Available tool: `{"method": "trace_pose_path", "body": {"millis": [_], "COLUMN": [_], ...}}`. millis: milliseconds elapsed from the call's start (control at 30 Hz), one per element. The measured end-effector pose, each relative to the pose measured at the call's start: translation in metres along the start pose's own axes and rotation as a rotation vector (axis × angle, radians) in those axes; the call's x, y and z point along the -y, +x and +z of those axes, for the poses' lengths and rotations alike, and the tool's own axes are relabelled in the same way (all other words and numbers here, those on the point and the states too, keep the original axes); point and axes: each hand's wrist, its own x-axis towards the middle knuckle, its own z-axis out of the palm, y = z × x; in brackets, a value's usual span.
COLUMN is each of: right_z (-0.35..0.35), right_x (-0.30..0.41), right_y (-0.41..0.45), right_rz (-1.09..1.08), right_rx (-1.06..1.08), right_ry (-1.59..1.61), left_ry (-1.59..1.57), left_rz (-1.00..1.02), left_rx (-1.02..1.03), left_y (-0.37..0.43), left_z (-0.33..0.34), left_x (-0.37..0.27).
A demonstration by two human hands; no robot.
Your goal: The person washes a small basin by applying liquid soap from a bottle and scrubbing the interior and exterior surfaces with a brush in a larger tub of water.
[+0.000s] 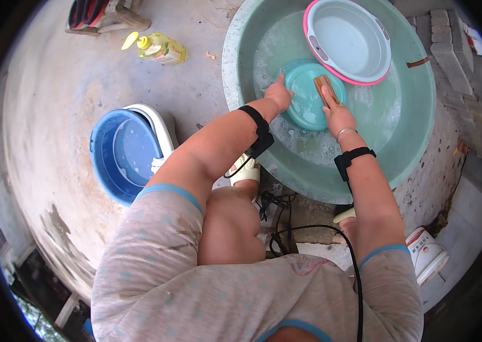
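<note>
My right hand (339, 117) grips a wooden scrubbing brush (325, 89), pressed against a turquoise plastic basin (309, 104). The basin lies in soapy water inside a big pale green tub (410, 128). It looks turned over, with its round base upward. At the basin's left edge, my left hand (279, 95) holds the rim; the fingertips are partly hidden. Beyond both hands, a light grey-blue basin (348, 40) with grey handle grips sits in a pink-rimmed basin (331, 68), against the tub's far side. The brush's bristles are out of sight.
Left of the tub stand a yellow pump bottle (162, 49) and a blue bucket (125, 158) with some liquid, beside a white container (159, 124). Grey bricks (450, 55) are stacked at right. Black cables (281, 205) lie near my feet, and a white bucket (427, 256) is at lower right.
</note>
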Motion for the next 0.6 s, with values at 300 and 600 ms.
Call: {"method": "trace_pose_path", "body": {"millis": [300, 600], "right_z": [-0.007, -0.01], "right_x": [0.044, 0.058], "right_y": [0.02, 0.018], "right_rz": [-0.239, -0.343], "right_rx": [0.102, 0.165], "right_ry": [-0.069, -0.114], "left_ry": [-0.295, -0.292], "left_rz": [-0.32, -0.33], "left_rx": [0.304, 0.239], "left_y": [-0.029, -0.034], "left_z": [0.002, 0.003], "left_x": [-0.001, -0.006]}}
